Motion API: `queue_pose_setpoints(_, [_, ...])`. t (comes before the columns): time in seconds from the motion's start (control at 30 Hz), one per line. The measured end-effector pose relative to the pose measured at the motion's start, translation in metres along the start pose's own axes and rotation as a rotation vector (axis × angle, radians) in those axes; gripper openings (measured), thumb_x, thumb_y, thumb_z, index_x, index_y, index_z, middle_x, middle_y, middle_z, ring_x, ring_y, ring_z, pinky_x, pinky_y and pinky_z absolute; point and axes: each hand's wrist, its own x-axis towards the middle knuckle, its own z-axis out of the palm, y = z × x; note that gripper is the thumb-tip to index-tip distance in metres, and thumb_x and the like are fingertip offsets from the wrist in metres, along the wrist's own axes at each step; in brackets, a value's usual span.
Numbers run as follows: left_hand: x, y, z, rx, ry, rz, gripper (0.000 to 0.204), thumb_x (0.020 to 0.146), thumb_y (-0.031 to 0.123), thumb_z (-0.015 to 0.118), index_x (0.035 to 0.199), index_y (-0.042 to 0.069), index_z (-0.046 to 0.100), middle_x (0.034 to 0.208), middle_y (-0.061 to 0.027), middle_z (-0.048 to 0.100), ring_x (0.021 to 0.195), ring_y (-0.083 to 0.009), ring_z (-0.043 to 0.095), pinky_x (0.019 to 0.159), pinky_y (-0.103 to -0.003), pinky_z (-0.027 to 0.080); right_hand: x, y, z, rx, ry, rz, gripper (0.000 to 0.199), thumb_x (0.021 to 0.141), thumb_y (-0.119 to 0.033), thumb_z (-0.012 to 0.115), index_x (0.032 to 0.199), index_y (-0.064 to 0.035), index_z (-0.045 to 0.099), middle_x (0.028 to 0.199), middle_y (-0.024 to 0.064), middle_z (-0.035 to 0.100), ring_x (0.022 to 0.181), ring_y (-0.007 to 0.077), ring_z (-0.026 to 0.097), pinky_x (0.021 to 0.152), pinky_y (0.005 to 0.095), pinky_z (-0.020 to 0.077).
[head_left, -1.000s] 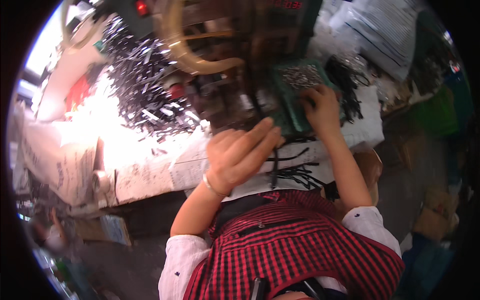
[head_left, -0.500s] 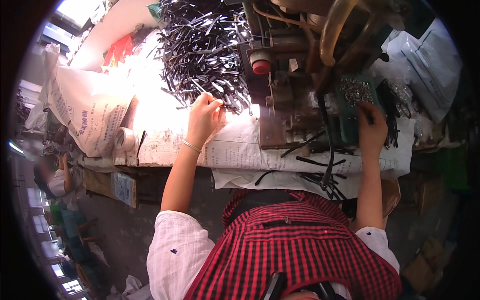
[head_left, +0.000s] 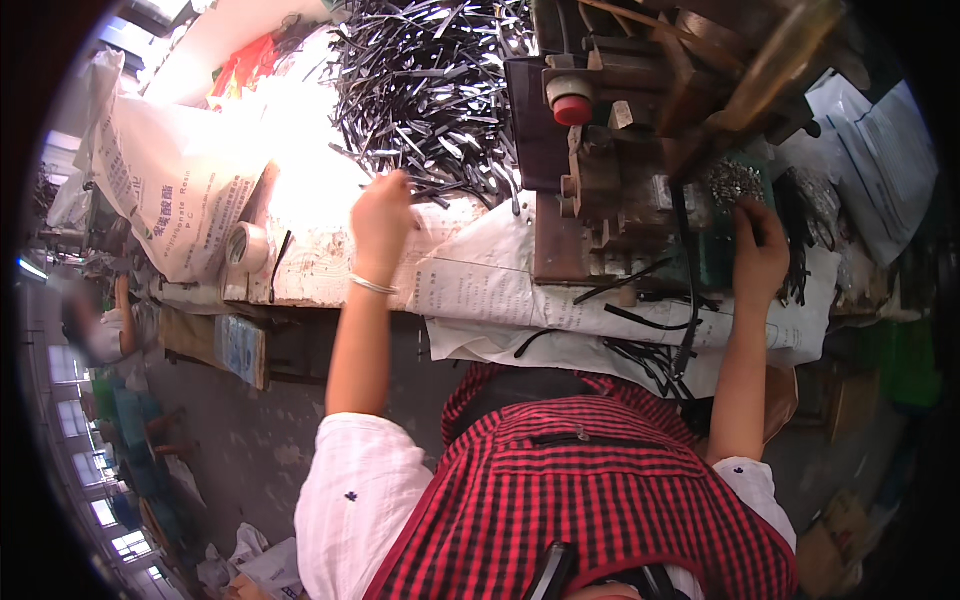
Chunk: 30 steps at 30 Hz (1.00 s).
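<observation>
My left hand (head_left: 381,228), with a light band at the wrist, is over the bench at the near left edge of a heap of slender black strips (head_left: 430,110) that look like eyeglass temples. Its fingers are curled together and slightly blurred; what they hold does not show. At the right, my right hand (head_left: 763,255) reaches to a green tray (head_left: 716,262) of small metal pieces (head_left: 735,182). Thumb and forefinger are bent toward each other there, and anything between the tips is too small to make out. A metal machine (head_left: 620,190) with a red button (head_left: 572,108) stands between my hands.
A black strap-like piece (head_left: 690,290) hangs before the machine. Loose black strips (head_left: 645,362) lie on white sheeting (head_left: 480,290) along the bench's front edge. A tape roll (head_left: 246,246) and a printed white sack (head_left: 185,190) are at left. Plastic bags (head_left: 880,170) lie far right.
My left hand has drawn back leftward from the heap's edge. My right hand stays at the tray. The whole view has shifted slightly, with the bench now further up and right.
</observation>
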Motion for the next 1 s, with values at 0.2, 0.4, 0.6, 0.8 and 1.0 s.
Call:
queue_pose_setpoints(0.2, [-0.001,0.059,-0.013,-0.346,0.199,-0.145,0.009,0.093,0.012,0.072,0.099,0.006,0.073,0.080,-0.0052,0.068,0.067,-0.0107,0.061,0.061,-0.025,0.048,-0.029,0.027,-0.041,-0.041,0.178,0.033,0.017,0.094,-0.006,0.067,0.109,-0.0020,0.073,0.109,0.0074,0.073,0.102,0.0135,0.066,0.092,0.0287,0.0496])
queue_pose_setpoints(0.4, [0.019,0.103,-0.039,-0.902,0.193,-0.135,0.009,0.097,0.007,0.067,0.101,0.000,0.070,0.085,-0.0022,0.071,0.072,-0.0049,0.059,0.065,-0.020,0.048,-0.027,-0.048,-0.037,0.260,-0.002,-0.054,0.015,0.094,0.000,0.067,0.108,-0.0002,0.073,0.106,0.0071,0.073,0.097,0.0135,0.066,0.089,0.0259,0.0504])
queue_pose_setpoints(0.6, [0.000,0.123,0.005,-1.180,0.179,-0.193,0.006,0.096,0.001,0.067,0.098,-0.004,0.068,0.091,-0.0042,0.072,0.077,-0.0061,0.061,0.070,-0.020,0.048,0.000,-0.098,0.031,0.462,-0.062,-0.150,0.026,0.088,0.004,0.070,0.113,0.0007,0.066,0.102,0.0052,0.072,0.094,0.0134,0.067,0.086,0.0254,0.0510])
queue_pose_setpoints(0.8, [0.004,0.152,-0.036,-1.099,0.288,-0.092,0.008,0.095,-0.004,0.065,0.103,-0.005,0.066,0.097,-0.0103,0.073,0.083,-0.0104,0.066,0.074,-0.023,0.052,-0.011,-0.101,0.033,0.757,-0.127,-0.012,0.040,0.087,0.003,0.071,0.125,0.0014,0.056,0.109,0.0087,0.070,0.096,0.0120,0.067,0.088,0.0251,0.0506])
queue_pose_setpoints(1.0, [0.001,0.200,-0.088,-0.870,0.413,0.519,0.026,0.082,-0.010,0.073,0.105,-0.002,0.063,0.098,-0.0207,0.072,0.077,-0.0255,0.069,0.069,-0.031,0.055,-0.015,-0.134,0.018,0.872,-0.219,0.110,0.051,0.087,0.004,0.065,0.135,0.0019,0.049,0.116,0.0121,0.067,0.103,0.0147,0.066,0.093,0.0287,0.0499])
